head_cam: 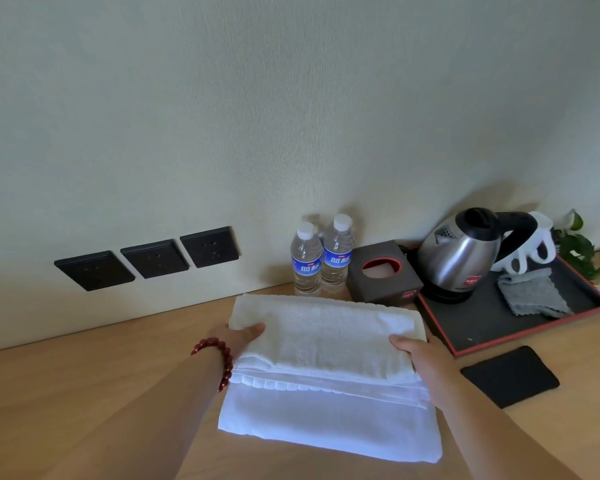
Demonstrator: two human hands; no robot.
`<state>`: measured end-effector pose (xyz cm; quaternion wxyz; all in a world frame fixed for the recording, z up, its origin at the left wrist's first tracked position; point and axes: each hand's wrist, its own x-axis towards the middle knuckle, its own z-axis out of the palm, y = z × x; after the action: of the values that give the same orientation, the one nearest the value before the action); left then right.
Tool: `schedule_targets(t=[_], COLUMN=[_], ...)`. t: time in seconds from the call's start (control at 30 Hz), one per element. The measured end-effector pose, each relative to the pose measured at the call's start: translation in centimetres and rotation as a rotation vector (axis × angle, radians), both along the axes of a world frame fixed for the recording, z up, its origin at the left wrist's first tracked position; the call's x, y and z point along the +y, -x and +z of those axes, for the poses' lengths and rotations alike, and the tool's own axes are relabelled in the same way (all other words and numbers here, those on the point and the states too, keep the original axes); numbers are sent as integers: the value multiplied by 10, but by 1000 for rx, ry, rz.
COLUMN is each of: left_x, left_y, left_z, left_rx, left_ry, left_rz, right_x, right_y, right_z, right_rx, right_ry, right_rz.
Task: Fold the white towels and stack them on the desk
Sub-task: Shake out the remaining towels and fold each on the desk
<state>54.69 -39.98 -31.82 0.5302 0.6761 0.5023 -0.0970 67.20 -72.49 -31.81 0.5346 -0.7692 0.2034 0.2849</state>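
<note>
Left hand (238, 339) and right hand (418, 355) grip folded towel's (326, 337) ends between them.

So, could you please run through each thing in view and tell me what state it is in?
Upper towel: folded, held at both ends on the lower one.
Lower towel: folded, flat on the desk.
Left hand: grips the upper towel's left end.
Right hand: grips its right end.
Water bottles: upright, capped.
Kettle: lid shut, on the tray.
Grey cloth: folded, on the tray.
Sockets: nothing plugged in.
</note>
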Motion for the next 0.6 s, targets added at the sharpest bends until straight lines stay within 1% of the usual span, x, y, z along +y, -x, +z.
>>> schedule_targets(t=[0.1,0.2,0.27,0.4,0.47,0.5,0.53,0.57,0.6], left_x=[1,1,-2,-6,-6,-8,-11,-13,-17], left_y=[4,5,6,6,5,4,4,4,5], left_z=[-1,-3,-3,-3,0,2,6,6,6], left_rx=[26,13,-14,-35,-105,-128,-122,-89,-50], left_ry=[28,42,31,24,17,-42,-156,-349,-610], left_rz=[-34,-28,-7,30,54,44,-6,-121,-251], right_x=[0,4,7,10,16,21,28,38,49], right_y=[2,9,16,27,26,26,25,26,28], right_z=[-7,-15,-22,-34,-23,-17,-11,-5,1], right_rx=[-39,-156,-269,-490,-705,-816,-915,-987,-1031], right_ry=[-7,76,224,636,832,896,931,941,944], right_rz=[5,-6,21,207,332,425,514,597,655])
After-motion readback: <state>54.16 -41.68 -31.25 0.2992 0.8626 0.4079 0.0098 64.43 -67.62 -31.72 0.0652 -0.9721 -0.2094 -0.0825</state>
